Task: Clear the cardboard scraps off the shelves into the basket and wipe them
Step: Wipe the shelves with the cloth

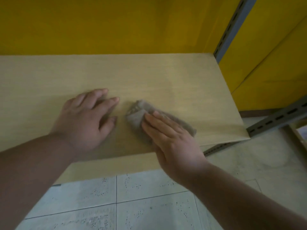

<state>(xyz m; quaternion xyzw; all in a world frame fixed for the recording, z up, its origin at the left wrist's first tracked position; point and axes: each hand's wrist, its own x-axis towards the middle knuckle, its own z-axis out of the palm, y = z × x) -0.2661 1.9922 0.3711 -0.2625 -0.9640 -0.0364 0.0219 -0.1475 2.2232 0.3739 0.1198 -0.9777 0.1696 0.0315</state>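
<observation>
Flat, right hand (167,138) on cloth (141,116), left hand (86,118) on shelf (166,77)

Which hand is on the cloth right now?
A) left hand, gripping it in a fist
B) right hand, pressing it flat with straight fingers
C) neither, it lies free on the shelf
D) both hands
B: the right hand lies flat on the grey cloth on the shelf, while the left hand rests beside it on bare wood.

Shelf (166,77): in front of wall (116,22).
Cloth (141,113): on shelf, under right hand (171,140).
Left hand (86,118): on shelf, left of cloth.
Floor (132,205): below shelf front edge.
</observation>
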